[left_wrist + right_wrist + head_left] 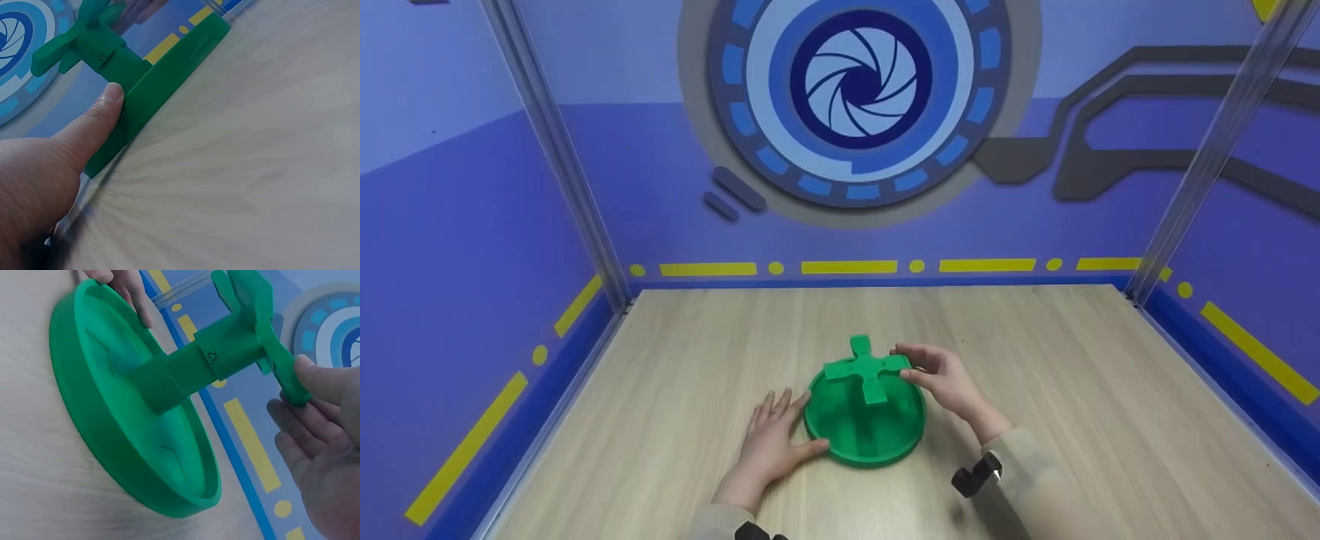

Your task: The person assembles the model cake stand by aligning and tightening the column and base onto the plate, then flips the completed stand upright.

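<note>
A round green dish [864, 459] with a raised rim lies flat on the table. From its middle rises a stepped green post [211, 351], topped by a green cross-shaped piece [867, 369] with stubby arms. My left hand [771, 446] touches the dish's left rim, its fingers fairly straight and its thumb [98, 121] against the near edge. With thumb and fingers, my right hand [949, 384] pinches the right arm of the cross. Small numbers mark the post in both wrist views. The cross hides part of the post in the head view.
The wooden table [675, 360] is framed by blue printed panels at the back [645, 187] and both sides. Metal posts stand at the left [559, 150] and right [1207, 157] back corners. Dark straps sit at both wrists.
</note>
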Motion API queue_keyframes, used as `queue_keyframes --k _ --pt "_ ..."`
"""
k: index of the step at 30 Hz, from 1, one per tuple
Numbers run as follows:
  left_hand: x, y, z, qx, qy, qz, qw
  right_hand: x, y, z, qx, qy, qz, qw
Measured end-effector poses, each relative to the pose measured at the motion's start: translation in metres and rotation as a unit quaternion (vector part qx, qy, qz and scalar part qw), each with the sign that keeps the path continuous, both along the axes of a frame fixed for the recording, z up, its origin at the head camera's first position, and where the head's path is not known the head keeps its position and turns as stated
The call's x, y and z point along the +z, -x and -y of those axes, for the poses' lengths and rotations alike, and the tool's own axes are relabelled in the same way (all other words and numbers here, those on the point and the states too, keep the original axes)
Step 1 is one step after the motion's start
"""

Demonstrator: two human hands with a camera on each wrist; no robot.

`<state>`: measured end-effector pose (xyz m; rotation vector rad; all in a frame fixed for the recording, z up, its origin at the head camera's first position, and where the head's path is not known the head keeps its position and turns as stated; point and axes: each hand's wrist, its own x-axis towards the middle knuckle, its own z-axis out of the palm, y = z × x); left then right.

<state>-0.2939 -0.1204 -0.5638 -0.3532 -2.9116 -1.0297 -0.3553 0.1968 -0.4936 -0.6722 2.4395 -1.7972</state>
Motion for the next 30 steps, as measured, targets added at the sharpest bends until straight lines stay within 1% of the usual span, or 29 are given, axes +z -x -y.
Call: queue_keyframes --k 7,17,25,30 --pt "-0.0004 0.0003 -0.0001 0.002 0.005 0.001 1.0000 -0.0012 -0.0023 -0.0040 0.013 -0.002 0.010 1.000" --pt "0.0002 -0.0005 -0.0005 0.000 0.008 0.000 1.0000 -0.0017 -0.0023 -0.0077 0.021 -0.015 0.024 0.999" --pt "0.0015 -0.0010 -0.0012 0.001 0.006 0.003 1.0000 -0.0007 -0.0049 -0.0092 0.039 -0.016 0.031 0.999" --pt "0.0005 -0.0005 -0.0011 0.004 0.010 0.005 0.9999 -0.0003 -0.0071 -0.0082 0.040 -0.023 0.039 0.998"
